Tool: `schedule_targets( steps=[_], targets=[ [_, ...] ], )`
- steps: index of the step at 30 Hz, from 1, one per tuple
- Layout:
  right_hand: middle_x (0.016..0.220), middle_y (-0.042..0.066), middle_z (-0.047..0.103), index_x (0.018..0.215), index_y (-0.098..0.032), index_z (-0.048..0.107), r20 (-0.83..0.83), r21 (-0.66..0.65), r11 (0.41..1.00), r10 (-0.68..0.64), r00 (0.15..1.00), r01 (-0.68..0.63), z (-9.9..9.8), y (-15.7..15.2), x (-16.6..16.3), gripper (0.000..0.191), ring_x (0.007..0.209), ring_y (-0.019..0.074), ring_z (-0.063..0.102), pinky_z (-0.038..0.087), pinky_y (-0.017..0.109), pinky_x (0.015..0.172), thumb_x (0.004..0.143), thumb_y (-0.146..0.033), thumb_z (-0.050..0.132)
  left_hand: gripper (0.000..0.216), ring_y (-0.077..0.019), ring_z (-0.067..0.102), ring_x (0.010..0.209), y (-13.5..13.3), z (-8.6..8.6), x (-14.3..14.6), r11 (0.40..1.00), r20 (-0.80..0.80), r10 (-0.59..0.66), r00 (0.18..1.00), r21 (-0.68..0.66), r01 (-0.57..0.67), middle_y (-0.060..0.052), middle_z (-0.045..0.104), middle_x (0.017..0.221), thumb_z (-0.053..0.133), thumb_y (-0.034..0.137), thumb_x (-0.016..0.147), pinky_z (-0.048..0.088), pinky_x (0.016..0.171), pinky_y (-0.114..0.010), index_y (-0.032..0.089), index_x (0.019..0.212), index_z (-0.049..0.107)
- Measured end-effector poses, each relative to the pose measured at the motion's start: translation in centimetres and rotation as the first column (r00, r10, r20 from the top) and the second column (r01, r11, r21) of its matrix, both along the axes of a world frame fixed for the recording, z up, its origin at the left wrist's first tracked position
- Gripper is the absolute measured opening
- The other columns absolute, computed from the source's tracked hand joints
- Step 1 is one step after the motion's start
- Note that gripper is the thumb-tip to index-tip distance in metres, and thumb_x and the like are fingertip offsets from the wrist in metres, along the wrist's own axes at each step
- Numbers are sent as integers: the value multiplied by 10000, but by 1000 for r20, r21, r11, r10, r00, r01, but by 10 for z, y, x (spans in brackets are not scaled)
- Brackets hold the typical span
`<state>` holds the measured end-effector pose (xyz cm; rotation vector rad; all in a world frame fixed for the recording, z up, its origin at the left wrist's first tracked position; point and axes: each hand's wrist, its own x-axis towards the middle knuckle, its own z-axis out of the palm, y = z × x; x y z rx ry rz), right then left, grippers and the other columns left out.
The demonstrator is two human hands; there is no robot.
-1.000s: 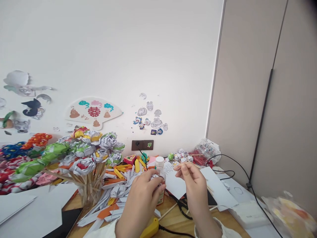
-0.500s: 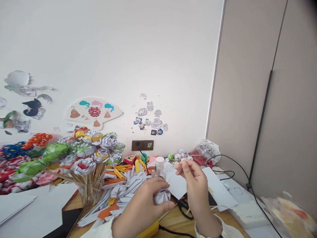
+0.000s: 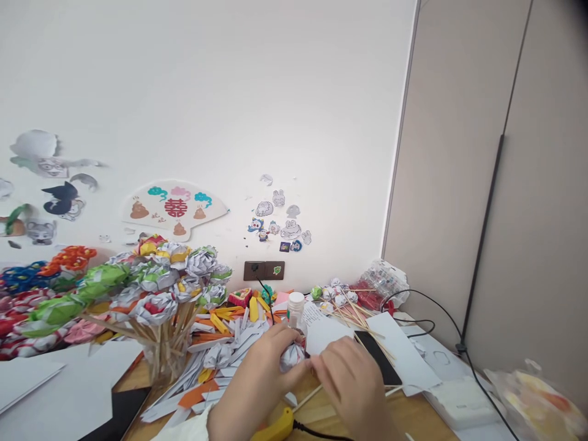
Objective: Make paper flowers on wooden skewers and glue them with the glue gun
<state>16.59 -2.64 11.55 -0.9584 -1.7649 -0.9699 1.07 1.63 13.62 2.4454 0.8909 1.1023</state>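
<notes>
Wrapped around a white folded-paper flower (image 3: 292,357), my left hand (image 3: 260,376) is closed above the near edge of the table. My right hand (image 3: 351,376) sits just to its right, palm down, with its fingertips pinched together near the left thumb and the flower's lower side. What those fingertips hold is hidden by the fingers. Directly behind the flower stands a small clear bottle with a white cap (image 3: 296,301). Below the hands lies a yellow tool (image 3: 281,425) with a black cord, only partly visible.
Folded paper strips (image 3: 229,343) are heaped at left, beside a jar of paper flowers (image 3: 158,275) on sticks. Thin wooden sticks (image 3: 353,315), crumpled paper balls (image 3: 340,299) and a black flat object (image 3: 377,358) lie right. A black cable (image 3: 482,373) crosses the right side.
My right hand has come down and left from its raised position, where it pinched thin strands, to beside the flower. My left hand has shifted slightly left with the flower still in it.
</notes>
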Motion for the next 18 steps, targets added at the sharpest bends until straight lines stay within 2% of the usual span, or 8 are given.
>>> schedule_targets(
  steps=[3, 4, 6, 8, 11, 13, 15, 18],
  targets=[
    [917, 85, 660, 921, -141, 603, 261, 48, 998, 30, 965, -44, 3, 1, -4, 257, 902, 212, 567, 381, 380, 851, 905, -78, 355, 150, -195, 599, 816, 0, -1, 0, 1000, -40, -25, 999, 16, 25, -47, 638, 860, 576, 96, 675, 471, 745, -288, 182, 794, 607],
    [960, 87, 656, 953, -132, 599, 305, 33, 999, 17, 952, -28, 6, 3, -4, 277, 939, 221, 554, 347, 403, 900, 907, -68, 334, 169, -197, 602, 817, 0, -1, 0, 999, -49, -28, 998, 21, 29, -53, 641, 862, 571, 86, 666, 475, 748, -291, 175, 805, 605],
    [885, 82, 660, 943, -117, 598, 365, -19, 1000, -13, 931, 21, 9, 9, -2, 292, 836, 214, 563, 327, 431, 913, 903, -59, 315, 227, -211, 609, 846, 0, -2, 1, 1000, -58, -13, 998, 20, 14, -78, 652, 901, 574, 85, 654, 480, 775, -315, 158, 868, 594],
    [787, 73, 645, 958, -99, 590, 425, -65, 996, -33, 905, 67, 10, 15, 1, 283, 698, 195, 546, 353, 446, 869, 893, -52, 319, 343, -235, 606, 923, 0, -3, 2, 1000, -71, 15, 997, 9, -15, -122, 653, 996, 587, 91, 648, 473, 834, -352, 126, 989, 567],
    [747, 69, 613, 984, -94, 570, 447, -124, 986, -42, 894, 109, 6, 20, 5, 265, 641, 198, 525, 411, 367, 659, 895, -73, 322, 504, -261, 568, 1051, 2, -5, 1, 999, -117, 44, 992, 24, -41, -184, 612, 1134, 599, 74, 638, 440, 922, -383, 74, 1132, 503],
    [722, 53, 588, 952, -114, 566, 404, -185, 976, -29, 914, 113, 3, 21, 6, 248, 620, 194, 518, 363, 307, 527, 910, -102, 322, 561, -270, 544, 1096, 4, -6, -1, 998, -182, 45, 982, 54, -36, -195, 591, 1182, 592, 37, 622, 428, 946, -393, 69, 1172, 485],
    [691, 35, 564, 907, -136, 560, 364, -227, 968, -16, 931, 106, 2, 21, 6, 241, 599, 185, 508, 321, 294, 485, 922, -123, 319, 596, -281, 528, 1118, 5, -6, -3, 995, -248, 47, 968, 96, -23, -200, 577, 1206, 584, 11, 608, 425, 953, -406, 70, 1191, 477],
    [677, 29, 548, 866, -148, 548, 370, -214, 969, -35, 929, 122, 3, 20, 5, 247, 587, 178, 501, 303, 298, 490, 924, -118, 310, 580, -292, 521, 1119, 5, -5, -5, 985, -303, 64, 951, 170, -12, -195, 580, 1203, 580, 14, 614, 426, 948, -432, 86, 1181, 485]
  ],
)
